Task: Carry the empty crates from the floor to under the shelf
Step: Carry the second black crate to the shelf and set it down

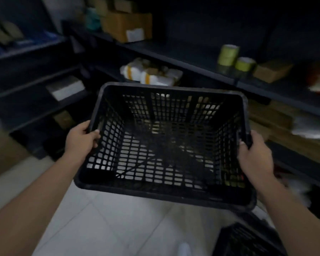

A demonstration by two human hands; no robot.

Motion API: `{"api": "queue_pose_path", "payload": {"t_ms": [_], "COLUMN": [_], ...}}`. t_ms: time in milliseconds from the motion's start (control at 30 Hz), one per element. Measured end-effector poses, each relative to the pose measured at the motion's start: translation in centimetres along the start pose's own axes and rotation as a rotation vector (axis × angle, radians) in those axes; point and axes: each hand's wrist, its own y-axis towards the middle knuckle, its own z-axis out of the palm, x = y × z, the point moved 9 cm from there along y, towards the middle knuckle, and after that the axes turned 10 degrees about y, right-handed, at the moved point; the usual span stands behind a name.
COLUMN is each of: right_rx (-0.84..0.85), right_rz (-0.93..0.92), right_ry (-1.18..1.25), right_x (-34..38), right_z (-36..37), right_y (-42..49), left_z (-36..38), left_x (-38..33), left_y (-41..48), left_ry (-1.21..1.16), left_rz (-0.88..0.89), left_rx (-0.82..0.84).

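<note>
A black, empty plastic crate (163,195) with lattice walls and floor hangs in the air in front of me, above the pale tiled floor. My left hand (81,139) grips its left rim, fingers curled over the edge. On the opposite side my right hand (255,156) holds the right rim. A second black crate (244,241) stands on the floor at the lower right, partly cut off by the frame. Dark metal shelving (174,58) runs along the wall ahead and to the right.
More dark shelves (26,84) stand at the left. Cardboard boxes (126,24), white bundles (151,72), and yellow-green tape rolls (235,58) sit on the shelves. A brown box (2,150) rests on the floor at left. Flat cardboard (277,119) lies on a lower right shelf.
</note>
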Motion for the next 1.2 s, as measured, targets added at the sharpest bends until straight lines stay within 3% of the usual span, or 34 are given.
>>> {"api": "queue_pose_path", "payload": {"t_ms": [267, 500, 833, 1200], "right_rx": [0.307, 0.516, 0.629, 0.754], "right_rz": [-0.261, -0.367, -0.379, -0.434], "right_ry": [0.163, 0.095, 0.039, 0.008], "right_x": [15.2, 28.1, 41.0, 47.4], "right_z": [20.4, 40.7, 64.6, 90.2], "right_y": [9.1, 10.8, 11.6, 20.1], "left_z": [-13.9, -24.7, -34.3, -33.1], "left_x": [7.4, 16.9, 28.7, 39.4], "left_y": [3.9, 8.7, 25.5, 44.9], "left_ry": [0.019, 0.030, 0.111, 0.085], "left_rz": [-0.170, -0.333, -0.461, -0.618], "left_rx": [-0.331, -0.560, -0.589, -0.630]}}
